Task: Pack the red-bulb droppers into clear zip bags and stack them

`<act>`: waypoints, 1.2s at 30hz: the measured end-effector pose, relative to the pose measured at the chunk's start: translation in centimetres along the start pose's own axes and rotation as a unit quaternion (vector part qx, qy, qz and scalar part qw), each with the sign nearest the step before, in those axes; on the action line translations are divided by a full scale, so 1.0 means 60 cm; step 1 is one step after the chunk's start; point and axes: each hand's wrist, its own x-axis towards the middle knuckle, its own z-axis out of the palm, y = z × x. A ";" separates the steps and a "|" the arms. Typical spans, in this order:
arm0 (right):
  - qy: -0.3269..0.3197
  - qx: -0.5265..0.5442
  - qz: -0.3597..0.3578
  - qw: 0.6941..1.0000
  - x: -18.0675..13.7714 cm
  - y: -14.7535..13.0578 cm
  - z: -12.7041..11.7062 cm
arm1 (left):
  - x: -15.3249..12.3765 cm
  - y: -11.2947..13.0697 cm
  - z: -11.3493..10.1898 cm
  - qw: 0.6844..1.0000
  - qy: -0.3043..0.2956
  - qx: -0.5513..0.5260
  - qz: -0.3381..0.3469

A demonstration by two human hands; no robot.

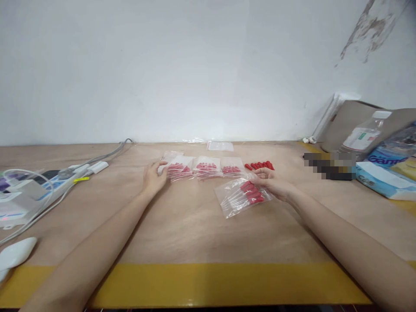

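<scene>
My right hand (273, 183) grips the top edge of a clear zip bag (242, 197) that holds several red-tipped pieces; the bag lies tilted on the brown table (195, 229). My left hand (154, 177) rests on the table with its fingers curled on the left end of a row of filled bags (205, 167). Just beyond my right hand lies a small pile of loose red pieces (260, 165). Empty clear bags (220, 146) lie by the wall.
Cables and a white power strip (87, 168) run along the left side, with a white mouse (15, 253) near the front left. A water bottle (364, 136), cardboard and blue tissue packs (383, 175) crowd the right. A yellow strip (211, 284) marks the table's front edge.
</scene>
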 end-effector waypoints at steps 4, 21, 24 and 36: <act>-0.077 0.026 0.095 0.992 0.002 -0.015 -0.022 | 0.028 -0.053 -0.002 0.994 -0.075 0.078 -0.025; 0.136 0.116 -0.038 0.983 0.113 -0.027 0.062 | 0.038 -0.055 -0.002 0.981 -0.121 0.124 -0.092; 0.120 0.057 -0.018 0.991 0.105 -0.001 0.079 | 0.036 -0.051 -0.002 0.982 -0.104 0.127 -0.096; 0.235 -0.536 -0.193 0.788 0.071 0.028 -0.029 | 0.040 -0.054 -0.015 0.983 0.087 0.044 -0.156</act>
